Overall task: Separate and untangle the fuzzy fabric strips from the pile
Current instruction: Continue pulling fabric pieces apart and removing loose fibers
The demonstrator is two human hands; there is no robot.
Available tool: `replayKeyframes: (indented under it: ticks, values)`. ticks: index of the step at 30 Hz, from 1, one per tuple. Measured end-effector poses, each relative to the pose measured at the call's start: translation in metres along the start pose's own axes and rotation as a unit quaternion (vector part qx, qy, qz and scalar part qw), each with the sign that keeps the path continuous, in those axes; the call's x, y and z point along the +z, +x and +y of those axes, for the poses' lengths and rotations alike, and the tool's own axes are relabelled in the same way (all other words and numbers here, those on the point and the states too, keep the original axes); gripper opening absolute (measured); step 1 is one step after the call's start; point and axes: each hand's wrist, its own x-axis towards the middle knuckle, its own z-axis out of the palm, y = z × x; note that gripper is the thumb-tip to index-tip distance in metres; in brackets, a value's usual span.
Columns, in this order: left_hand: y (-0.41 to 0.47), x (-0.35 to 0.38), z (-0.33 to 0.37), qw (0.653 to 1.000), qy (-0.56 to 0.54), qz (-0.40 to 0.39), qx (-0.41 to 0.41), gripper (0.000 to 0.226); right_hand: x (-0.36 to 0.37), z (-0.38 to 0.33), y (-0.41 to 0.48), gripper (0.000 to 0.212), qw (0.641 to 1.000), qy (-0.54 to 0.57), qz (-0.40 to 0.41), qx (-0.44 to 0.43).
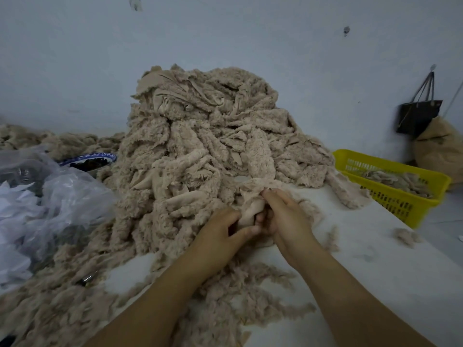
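Observation:
A tall pile of beige fuzzy fabric strips [200,136] rises on the white table [375,259] against the wall. At the pile's front foot, my left hand [223,231] and my right hand [283,214] meet on one strip [250,209]. Fingers of both hands curl round that strip and pinch it between them. The strip runs up from my hands into the pile. Loose fuzzy scraps [238,284] lie under and around my forearms.
A yellow plastic basket [423,204] with several strips in it stands at the right table edge. Crumpled clear plastic bags [45,204] lie at the left, a blue-patterned bowl [87,161] behind them. A dark bag [418,116] hangs on the wall above a brown sack [438,151].

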Motion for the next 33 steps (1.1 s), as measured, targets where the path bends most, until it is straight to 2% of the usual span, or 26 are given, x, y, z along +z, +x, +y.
replayKeyframes:
  ticks: [2, 5, 8, 10, 12, 13, 15, 19, 22, 24, 25, 29, 31, 33]
  values:
    - [0.0, -0.001, -0.001, 1.0, -0.018, 0.011, 0.01, 0.031, 0.001, 0.001, 0.002, 0.026, 0.999, 0.038, 0.015, 0.021]
    - [-0.001, -0.003, -0.001, 0.985, -0.155, 0.052, -0.06, 0.027, -0.002, -0.001, 0.006, 0.028, 0.991, 0.114, 0.048, 0.042]
    - [0.0, -0.007, -0.003, 0.947, -0.272, 0.089, -0.145, 0.027, -0.008, -0.002, 0.008, 0.035, 0.988, 0.14, 0.053, 0.048]
    - [0.005, -0.014, -0.005, 0.896, -0.374, 0.142, -0.19, 0.024, -0.014, -0.003, 0.01, 0.037, 0.988, 0.128, 0.077, 0.042]
    - [0.009, -0.02, -0.007, 0.828, -0.478, 0.173, -0.237, 0.019, -0.021, -0.004, 0.01, 0.037, 0.992, 0.071, 0.1, 0.026]
    - [0.01, -0.023, -0.007, 0.807, -0.504, 0.177, -0.252, 0.02, -0.024, -0.004, 0.011, 0.037, 0.994, 0.029, 0.104, 0.017]
    - [0.011, -0.024, -0.008, 0.781, -0.532, 0.181, -0.271, 0.026, -0.024, -0.003, 0.008, 0.045, 0.995, -0.056, 0.087, -0.003]
    - [0.011, -0.03, -0.01, 0.729, -0.599, 0.182, -0.276, 0.033, -0.015, -0.003, -0.005, 0.085, 0.967, -0.238, -0.034, -0.081]
    - [0.009, -0.036, -0.011, 0.692, -0.637, 0.184, -0.287, 0.035, -0.005, 0.002, -0.012, 0.091, 0.932, -0.34, -0.082, -0.097]
    - [0.009, -0.039, -0.011, 0.677, -0.656, 0.176, -0.283, 0.039, 0.001, 0.01, -0.012, 0.075, 0.907, -0.392, -0.09, -0.127]
    - [0.009, -0.04, -0.009, 0.672, -0.666, 0.168, -0.278, 0.041, 0.004, 0.013, -0.014, 0.068, 0.907, -0.389, -0.101, -0.127]
    - [0.007, -0.039, 0.0, 0.653, -0.708, 0.106, -0.247, 0.047, 0.012, 0.018, -0.019, 0.062, 0.927, -0.346, -0.142, -0.025]
    - [0.006, -0.037, 0.006, 0.67, -0.702, 0.061, -0.233, 0.045, 0.016, 0.02, -0.015, 0.049, 0.957, -0.253, -0.134, 0.053]
    - [0.004, -0.033, 0.011, 0.693, -0.687, 0.008, -0.217, 0.04, 0.019, 0.018, -0.008, 0.038, 0.985, -0.094, -0.107, 0.095]
